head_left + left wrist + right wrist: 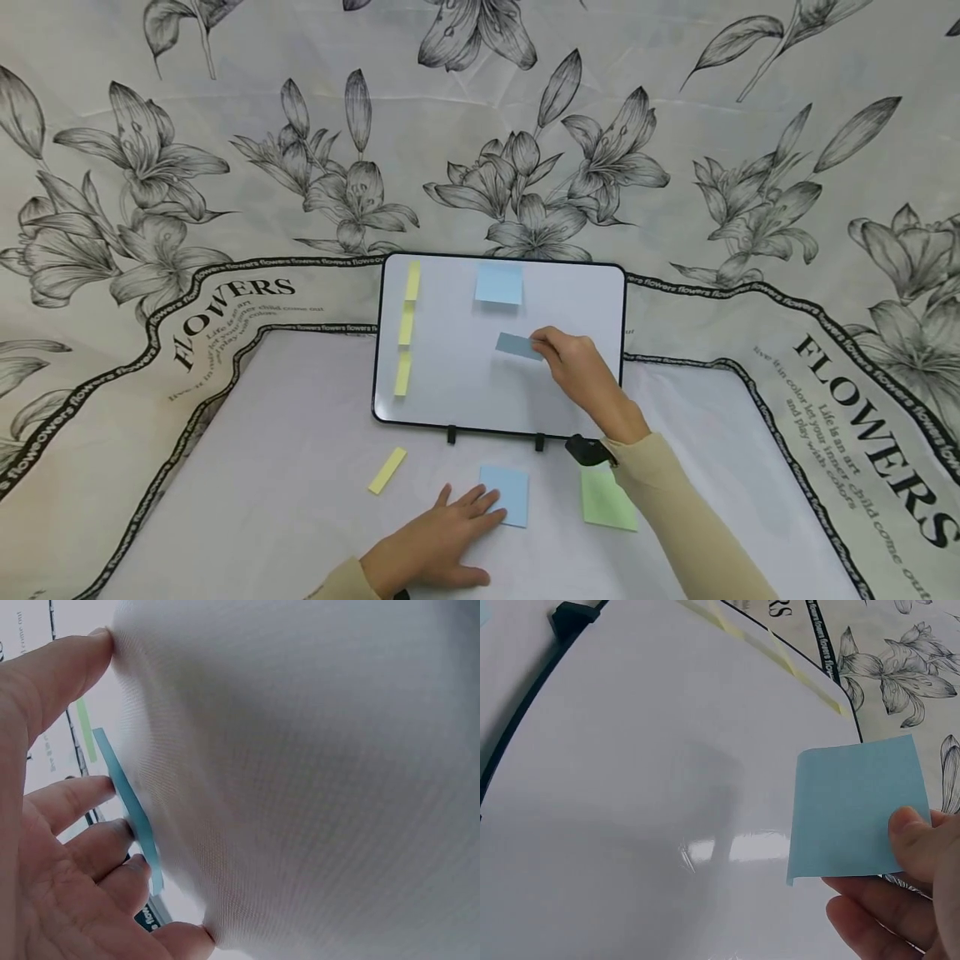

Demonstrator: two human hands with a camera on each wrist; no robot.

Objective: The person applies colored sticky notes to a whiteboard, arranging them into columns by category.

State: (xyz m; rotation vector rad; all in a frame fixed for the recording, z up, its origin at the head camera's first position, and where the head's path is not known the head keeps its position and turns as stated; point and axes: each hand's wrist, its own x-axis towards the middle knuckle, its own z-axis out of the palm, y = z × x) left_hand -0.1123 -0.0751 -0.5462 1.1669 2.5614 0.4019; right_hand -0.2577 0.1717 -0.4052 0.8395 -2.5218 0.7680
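My right hand (581,371) pinches a blue sticky note (855,810) by one edge, thumb on one face and fingers behind. In the head view this note overlaps the right half of a whiteboard (450,367) with a black frame. Another blue note (498,283) is stuck near the board's top, its lower edge lifting. Down on the table, my left hand (442,542) lies with spread fingers, fingertips over the left side of a blue sticky pad (513,492). The left wrist view shows three fingertips at that pad's edge.
Three yellow strips (406,323) run down the board's left side. A yellow strip pad (387,471) lies on the table left of the blue pad. To the right, a green pad (606,500) sits partly under the right forearm. Flower-printed cloth (525,167) hangs behind.
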